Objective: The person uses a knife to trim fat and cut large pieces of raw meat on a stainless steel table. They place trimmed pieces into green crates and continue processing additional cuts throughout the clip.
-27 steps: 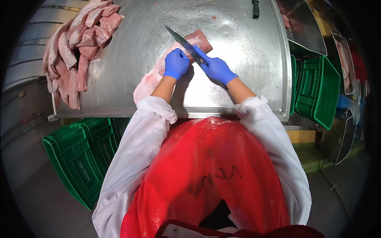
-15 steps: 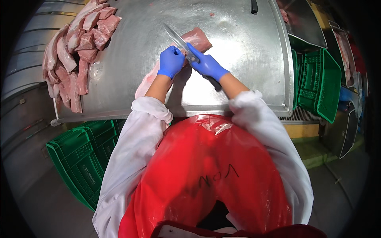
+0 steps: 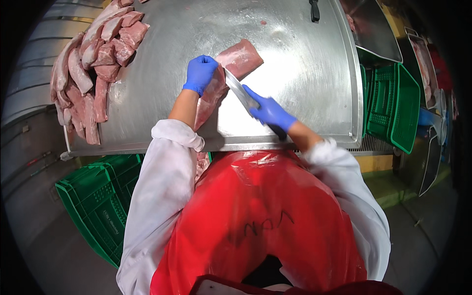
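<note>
A long pink piece of raw meat lies slantwise on the metal table, its near end pointing toward me. At its left edge my left hand, in a blue glove, is closed with curled fingers on the meat; exactly what it pinches is hidden under the fingers. My right hand, also blue-gloved, grips a knife by its black handle. The blade points up and left, its tip touching or just over the middle of the meat.
Cut meat pieces are heaped on the metal table at the left. A black-handled tool lies at the far edge. Green crates stand right, another green crate below left. Some meat shows below the table's near edge.
My right hand has drawn the knife toward me and to the right. My left hand has shifted left, uncovering more meat. The pale layer by the near end no longer shows there.
</note>
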`<state>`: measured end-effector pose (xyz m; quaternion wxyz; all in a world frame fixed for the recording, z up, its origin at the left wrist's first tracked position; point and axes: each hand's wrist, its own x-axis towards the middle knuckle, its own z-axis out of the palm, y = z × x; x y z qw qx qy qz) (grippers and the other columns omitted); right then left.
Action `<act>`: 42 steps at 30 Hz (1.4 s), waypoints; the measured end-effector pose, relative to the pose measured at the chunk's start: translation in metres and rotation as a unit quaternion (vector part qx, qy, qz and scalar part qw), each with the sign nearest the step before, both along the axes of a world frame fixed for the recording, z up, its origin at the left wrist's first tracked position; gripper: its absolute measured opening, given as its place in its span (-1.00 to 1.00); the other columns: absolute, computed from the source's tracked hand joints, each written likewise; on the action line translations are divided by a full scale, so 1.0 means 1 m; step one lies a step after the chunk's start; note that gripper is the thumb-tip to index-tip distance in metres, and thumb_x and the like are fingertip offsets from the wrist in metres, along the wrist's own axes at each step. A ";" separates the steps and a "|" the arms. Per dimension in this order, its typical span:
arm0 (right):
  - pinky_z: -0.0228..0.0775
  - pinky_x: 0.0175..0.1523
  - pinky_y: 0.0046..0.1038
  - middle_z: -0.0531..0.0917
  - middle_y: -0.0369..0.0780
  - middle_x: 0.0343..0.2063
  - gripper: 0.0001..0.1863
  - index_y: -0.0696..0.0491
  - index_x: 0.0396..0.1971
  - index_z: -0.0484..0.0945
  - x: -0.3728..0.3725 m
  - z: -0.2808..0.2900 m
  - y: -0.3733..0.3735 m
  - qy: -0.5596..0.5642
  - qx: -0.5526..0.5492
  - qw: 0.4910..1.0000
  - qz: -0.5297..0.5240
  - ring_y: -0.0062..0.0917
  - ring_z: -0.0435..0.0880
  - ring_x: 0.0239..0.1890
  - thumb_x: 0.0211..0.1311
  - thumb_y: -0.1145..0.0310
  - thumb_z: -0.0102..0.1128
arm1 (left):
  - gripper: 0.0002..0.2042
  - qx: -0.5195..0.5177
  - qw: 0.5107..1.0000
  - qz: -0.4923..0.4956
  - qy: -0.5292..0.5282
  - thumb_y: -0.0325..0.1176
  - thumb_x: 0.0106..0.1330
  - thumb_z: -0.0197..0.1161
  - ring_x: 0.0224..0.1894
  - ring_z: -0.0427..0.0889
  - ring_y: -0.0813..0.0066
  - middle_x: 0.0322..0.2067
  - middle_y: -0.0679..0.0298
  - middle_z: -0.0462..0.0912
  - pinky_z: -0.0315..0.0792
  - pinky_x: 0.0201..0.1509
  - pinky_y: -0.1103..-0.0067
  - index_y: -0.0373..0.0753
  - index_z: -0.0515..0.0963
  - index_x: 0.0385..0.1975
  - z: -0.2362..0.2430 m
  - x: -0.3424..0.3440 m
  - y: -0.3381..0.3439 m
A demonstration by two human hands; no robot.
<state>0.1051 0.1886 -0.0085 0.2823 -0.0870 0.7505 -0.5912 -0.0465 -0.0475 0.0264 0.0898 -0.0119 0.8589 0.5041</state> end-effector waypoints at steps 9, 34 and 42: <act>0.60 -0.33 -0.35 0.64 -0.17 -0.48 -0.18 -0.34 0.54 -0.18 -0.037 0.025 -0.044 -0.013 0.028 0.999 -0.027 -0.43 0.63 -0.56 0.40 0.20 0.04 | -0.92 0.064 0.997 -0.013 -0.049 -0.42 0.15 0.32 -0.44 0.47 0.66 -0.53 0.41 0.57 0.39 -0.34 0.62 -0.28 0.63 -0.49 0.027 0.009 0.003; 0.47 -0.45 -0.44 0.58 -0.20 -0.54 -0.26 -0.40 0.53 -0.06 -0.032 0.034 -0.033 0.016 0.069 0.993 0.091 -0.51 0.51 -0.65 0.40 0.23 -0.08 | -0.80 -0.421 0.828 -0.340 0.143 -0.27 0.23 0.18 -0.39 0.63 -0.17 -0.48 -0.08 0.64 0.49 -0.30 0.11 -0.24 0.41 -0.28 0.065 0.010 -0.012; 0.50 -0.47 -0.44 0.57 -0.23 -0.55 -0.18 -0.32 0.55 -0.11 -0.004 0.032 -0.015 -0.050 -0.037 0.980 0.190 -0.58 0.51 -0.65 0.36 0.30 0.04 | -0.80 -0.409 0.857 -0.278 0.144 -0.29 0.26 0.17 -0.30 0.65 -0.17 -0.40 -0.07 0.67 0.49 -0.22 0.10 -0.24 0.45 -0.21 0.104 0.002 -0.029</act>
